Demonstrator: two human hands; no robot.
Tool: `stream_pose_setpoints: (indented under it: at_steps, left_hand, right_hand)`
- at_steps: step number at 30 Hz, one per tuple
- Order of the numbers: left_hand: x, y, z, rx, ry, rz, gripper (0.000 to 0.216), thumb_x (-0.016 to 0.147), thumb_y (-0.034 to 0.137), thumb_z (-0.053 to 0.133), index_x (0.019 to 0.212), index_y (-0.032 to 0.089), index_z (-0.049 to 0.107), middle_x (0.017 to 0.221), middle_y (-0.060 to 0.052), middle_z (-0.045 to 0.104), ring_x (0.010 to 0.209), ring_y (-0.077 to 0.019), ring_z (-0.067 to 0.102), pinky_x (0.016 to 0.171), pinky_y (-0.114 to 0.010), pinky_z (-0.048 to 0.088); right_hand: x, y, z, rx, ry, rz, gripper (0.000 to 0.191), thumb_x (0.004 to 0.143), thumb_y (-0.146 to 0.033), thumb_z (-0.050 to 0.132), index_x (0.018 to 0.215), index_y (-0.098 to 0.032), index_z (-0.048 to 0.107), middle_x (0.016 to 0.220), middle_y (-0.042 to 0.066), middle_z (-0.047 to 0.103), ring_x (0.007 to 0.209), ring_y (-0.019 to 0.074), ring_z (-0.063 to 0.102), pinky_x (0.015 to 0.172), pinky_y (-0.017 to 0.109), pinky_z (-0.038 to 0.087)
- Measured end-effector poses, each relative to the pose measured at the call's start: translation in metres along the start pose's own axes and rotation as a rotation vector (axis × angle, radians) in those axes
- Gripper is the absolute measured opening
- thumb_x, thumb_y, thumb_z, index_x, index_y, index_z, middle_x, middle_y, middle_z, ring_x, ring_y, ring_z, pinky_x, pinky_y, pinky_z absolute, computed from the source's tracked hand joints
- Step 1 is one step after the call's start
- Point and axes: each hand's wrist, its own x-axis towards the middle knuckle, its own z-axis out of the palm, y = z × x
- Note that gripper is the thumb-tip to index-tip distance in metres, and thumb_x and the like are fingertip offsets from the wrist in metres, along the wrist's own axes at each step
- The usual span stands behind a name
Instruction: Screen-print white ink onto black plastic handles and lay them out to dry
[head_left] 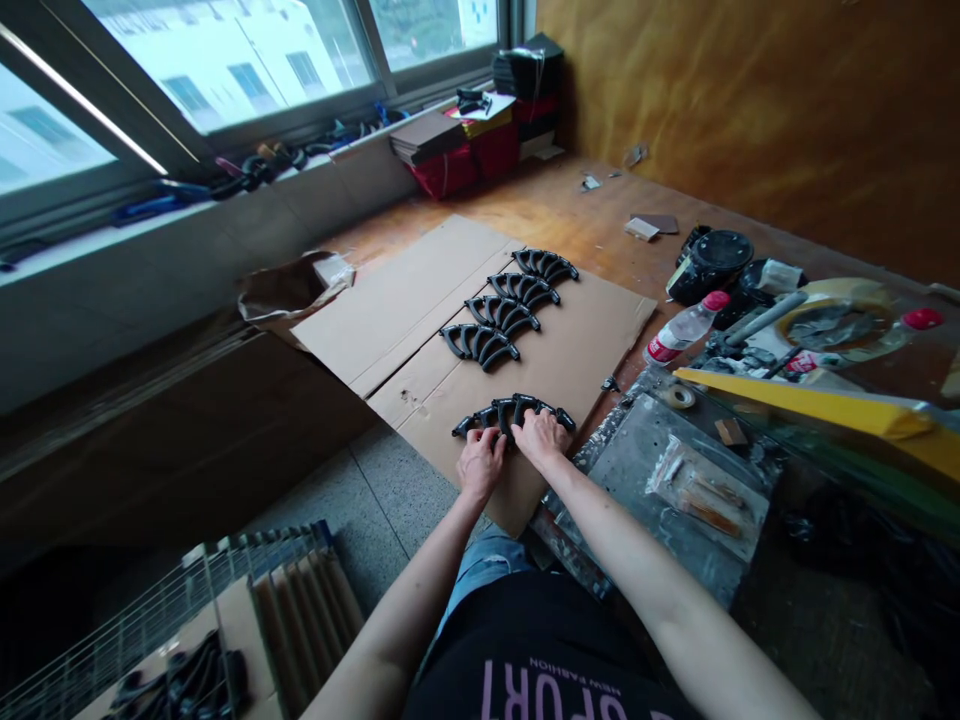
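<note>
My left hand (481, 462) is closed at the left part of a near row of black curved pieces (505, 408) that look like small handles. Beside it, my right hand (541, 436) bends its fingers over the same row, a little farther right, and covers some of the pieces. Which single piece each hand grips is partly hidden by the fingers. Farther off on the flat cardboard sheet (600, 325), several more rows of black curved pieces (480, 345) lie side by side, overlapping like fans.
Right of the cardboard stand a bottle with a pink cap (686, 328), black-stained tubs (711, 262) and a stained board (630, 470). A wire rack (217, 560) with cardboard sheets and more black pieces is at lower left. Red bundles (469, 160) sit by the window.
</note>
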Motion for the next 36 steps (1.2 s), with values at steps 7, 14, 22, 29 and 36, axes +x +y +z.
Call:
stream_pose_setpoints:
  at_steps: [7, 14, 22, 29, 36]
  left_hand:
    - [0.013, -0.006, -0.007, 0.025, 0.021, -0.039, 0.044, 0.094, 0.056, 0.036, 0.119, 0.032, 0.063, 0.111, -0.008, 0.058, 0.090, -0.0243, 0.062, 0.066, -0.033, 0.043]
    - [0.028, -0.009, -0.008, 0.038, -0.002, 0.049, 0.042, 0.094, 0.054, 0.039, 0.115, 0.029, 0.065, 0.109, -0.007, 0.059, 0.088, -0.0203, 0.063, 0.065, -0.029, 0.042]
    - [0.056, -0.031, -0.023, 0.047, -0.086, 0.234, 0.038, 0.093, 0.049, 0.046, 0.121, 0.031, 0.064, 0.114, -0.004, 0.061, 0.092, -0.0175, 0.063, 0.076, -0.028, 0.047]
    - [0.020, -0.007, -0.008, 0.202, 0.179, 0.279, 0.052, 0.087, 0.053, 0.053, 0.131, 0.026, 0.059, 0.139, -0.012, 0.050, 0.124, -0.0304, 0.048, 0.101, -0.043, 0.040]
    - [0.024, 0.026, 0.024, 0.213, 0.135, 0.164, 0.048, 0.084, 0.045, 0.055, 0.123, 0.019, 0.063, 0.142, -0.017, 0.049, 0.133, -0.0422, 0.036, 0.106, -0.060, 0.030]
  right_hand:
    - [0.007, 0.008, -0.004, 0.009, -0.022, 0.047, 0.038, 0.084, -0.042, 0.056, 0.108, -0.016, 0.070, 0.113, 0.018, 0.065, 0.104, 0.0296, 0.063, 0.084, 0.039, 0.048]
    - [0.000, 0.007, -0.004, 0.025, -0.056, 0.023, 0.033, 0.084, -0.035, 0.054, 0.108, -0.019, 0.071, 0.113, 0.017, 0.066, 0.104, 0.0291, 0.064, 0.086, 0.040, 0.048]
    - [0.003, 0.003, 0.000, 0.222, -0.153, 0.003, 0.044, 0.086, -0.038, 0.056, 0.126, -0.020, 0.064, 0.124, 0.014, 0.064, 0.116, 0.0244, 0.060, 0.097, 0.034, 0.045]
    - [-0.001, 0.012, -0.003, 0.358, -0.157, -0.017, 0.045, 0.091, -0.036, 0.054, 0.133, -0.019, 0.057, 0.123, 0.011, 0.067, 0.116, 0.0235, 0.061, 0.099, 0.033, 0.044]
    - [-0.002, 0.009, -0.010, 0.386, -0.176, -0.012, 0.045, 0.098, -0.045, 0.041, 0.131, -0.018, 0.057, 0.116, 0.012, 0.070, 0.112, 0.0252, 0.064, 0.096, 0.037, 0.046]
